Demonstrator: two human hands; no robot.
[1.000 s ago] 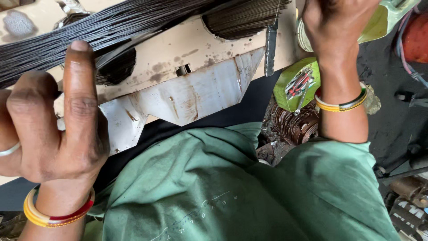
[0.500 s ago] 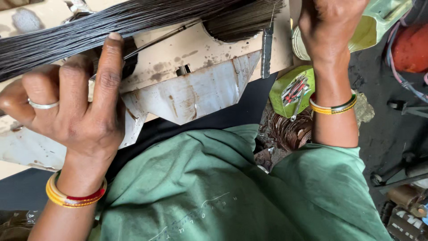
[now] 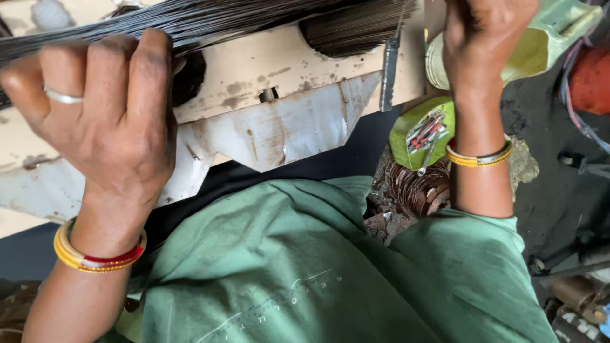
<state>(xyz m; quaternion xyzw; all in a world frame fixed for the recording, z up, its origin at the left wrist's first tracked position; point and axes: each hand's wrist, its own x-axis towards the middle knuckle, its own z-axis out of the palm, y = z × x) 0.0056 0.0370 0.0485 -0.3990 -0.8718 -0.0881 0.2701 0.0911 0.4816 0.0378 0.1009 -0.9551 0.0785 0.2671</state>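
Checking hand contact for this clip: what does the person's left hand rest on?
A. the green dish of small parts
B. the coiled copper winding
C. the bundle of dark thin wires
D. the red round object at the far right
C: the left hand lies with its fingers over the bundle of dark thin wires running across the cream machine frame.

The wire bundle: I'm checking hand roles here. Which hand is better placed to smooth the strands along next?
Left, probably. The left hand lies on the wire bundle, fingers curled over it. The right hand grips near the pale green part, off the strands.
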